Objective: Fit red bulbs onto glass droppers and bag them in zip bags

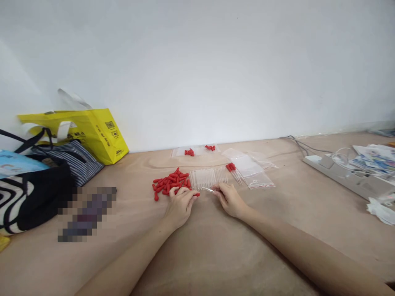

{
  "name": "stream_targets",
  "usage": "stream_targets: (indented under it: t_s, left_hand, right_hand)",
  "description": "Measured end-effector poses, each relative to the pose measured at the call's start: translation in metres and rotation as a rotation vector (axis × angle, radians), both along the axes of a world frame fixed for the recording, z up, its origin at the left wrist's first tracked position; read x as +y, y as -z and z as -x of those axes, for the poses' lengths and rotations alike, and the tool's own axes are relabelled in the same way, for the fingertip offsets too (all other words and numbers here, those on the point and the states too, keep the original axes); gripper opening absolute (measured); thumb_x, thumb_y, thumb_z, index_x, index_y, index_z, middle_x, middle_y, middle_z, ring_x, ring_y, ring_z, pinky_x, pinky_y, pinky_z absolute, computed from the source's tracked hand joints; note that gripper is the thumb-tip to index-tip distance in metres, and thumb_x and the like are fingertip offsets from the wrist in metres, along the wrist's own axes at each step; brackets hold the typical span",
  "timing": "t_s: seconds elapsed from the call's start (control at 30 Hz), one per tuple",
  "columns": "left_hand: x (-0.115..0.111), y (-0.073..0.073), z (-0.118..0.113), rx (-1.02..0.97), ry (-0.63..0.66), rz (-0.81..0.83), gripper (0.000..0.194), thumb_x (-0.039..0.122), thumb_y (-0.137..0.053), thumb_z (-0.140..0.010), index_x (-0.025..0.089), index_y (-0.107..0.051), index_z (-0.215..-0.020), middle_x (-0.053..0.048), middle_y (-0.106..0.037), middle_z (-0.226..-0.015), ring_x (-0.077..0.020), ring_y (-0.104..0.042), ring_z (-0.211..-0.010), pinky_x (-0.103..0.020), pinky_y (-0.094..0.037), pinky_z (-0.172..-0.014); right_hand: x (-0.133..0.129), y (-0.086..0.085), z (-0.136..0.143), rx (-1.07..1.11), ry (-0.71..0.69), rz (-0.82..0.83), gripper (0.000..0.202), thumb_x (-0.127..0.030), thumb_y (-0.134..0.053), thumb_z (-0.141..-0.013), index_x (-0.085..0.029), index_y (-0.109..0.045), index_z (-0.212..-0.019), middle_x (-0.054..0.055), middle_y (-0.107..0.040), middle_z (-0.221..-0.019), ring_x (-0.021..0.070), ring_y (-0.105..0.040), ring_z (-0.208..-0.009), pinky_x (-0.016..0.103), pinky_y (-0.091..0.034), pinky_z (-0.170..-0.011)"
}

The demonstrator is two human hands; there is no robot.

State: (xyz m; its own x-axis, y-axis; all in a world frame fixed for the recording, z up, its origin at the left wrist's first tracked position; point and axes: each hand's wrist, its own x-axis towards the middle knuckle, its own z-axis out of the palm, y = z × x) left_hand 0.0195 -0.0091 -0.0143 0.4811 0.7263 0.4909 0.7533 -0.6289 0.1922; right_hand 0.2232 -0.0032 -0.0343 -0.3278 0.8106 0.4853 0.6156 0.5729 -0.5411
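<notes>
My left hand [181,205] is closed on a small red rubber bulb [196,194], at the right front edge of a pile of similar red bulbs [168,181]. My right hand [230,199] pinches a thin clear tube [208,190], whose free end points left towards that bulb, apart from it. Just beyond both hands lies a row of clear tubes [205,179], side by side. To its right, several tubes with red bulbs on their ends [231,167] rest by a clear plastic bag [253,172].
Further back, near the wall, are bags with red bulbs [189,152]. A yellow bag [101,131], striped pouch [75,158] and black bag [43,193] stand at left. A power strip [345,172] with cables and papers [378,158] lie at right.
</notes>
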Motion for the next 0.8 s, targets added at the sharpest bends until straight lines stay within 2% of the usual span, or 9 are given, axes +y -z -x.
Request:
stream_targets:
  t_s: [0.1,0.53,0.8]
  left_hand:
    - [0.0021,0.0021,0.0009,0.001,-0.008,-0.001,0.018,0.022,-0.038,-0.086,0.022,-0.056,-0.089,0.001,-0.063,-0.079,-0.0154,-0.053,-0.081,-0.04,-0.021,-0.086]
    - [0.0027,0.0022,0.0003,0.004,0.002,-0.021,0.019,0.023,-0.037,-0.087,0.02,-0.055,-0.089,-0.001,-0.063,-0.077,-0.0159,-0.053,-0.081,-0.041,-0.022,-0.086]
    - [0.0015,-0.0011,-0.0016,-0.032,0.018,-0.039,0.018,0.026,-0.039,-0.085,0.02,-0.056,-0.081,0.0,-0.062,-0.071,-0.0152,-0.054,-0.076,-0.041,-0.022,-0.087]
  right_hand:
    - [-0.0019,0.0001,-0.0001,-0.028,-0.041,-0.022,0.017,-0.019,-0.036,-0.086,-0.018,-0.052,-0.092,0.005,-0.061,-0.088,0.0147,-0.054,-0.082,0.028,-0.03,-0.07]
    - [-0.0058,-0.0046,-0.0001,-0.086,-0.127,-0.044,0.016,-0.017,-0.039,-0.086,-0.019,-0.054,-0.092,0.003,-0.061,-0.088,0.0128,-0.054,-0.084,0.028,-0.03,-0.072]
    - [-0.0045,-0.0022,-0.0005,-0.117,-0.145,-0.11,0.017,-0.019,-0.04,-0.085,-0.018,-0.057,-0.091,0.003,-0.059,-0.08,0.0129,-0.052,-0.076,0.027,-0.031,-0.071]
